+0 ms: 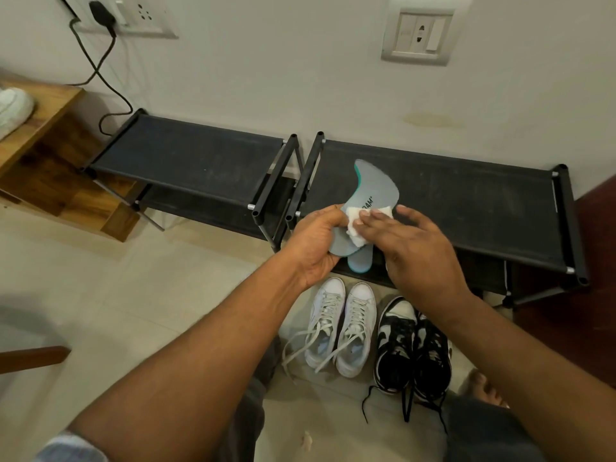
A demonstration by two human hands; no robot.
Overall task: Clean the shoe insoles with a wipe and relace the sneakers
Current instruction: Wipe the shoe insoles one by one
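Black shoe rack (pixel 466 201) beyond, white sneakers (pixel 340 328) near on floor, grey insole (pixel 373 191) gripped in left hand (pixel 316 245), white wipe (pixel 353 230) pressed onto it by flat-fingered right hand (pixel 416 245).

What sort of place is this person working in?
Probably a home entryway: two low black fabric-topped shoe racks against the wall, a white lace-up sneaker pair and a black-and-white sneaker pair on the pale tiled floor, household wall sockets above.
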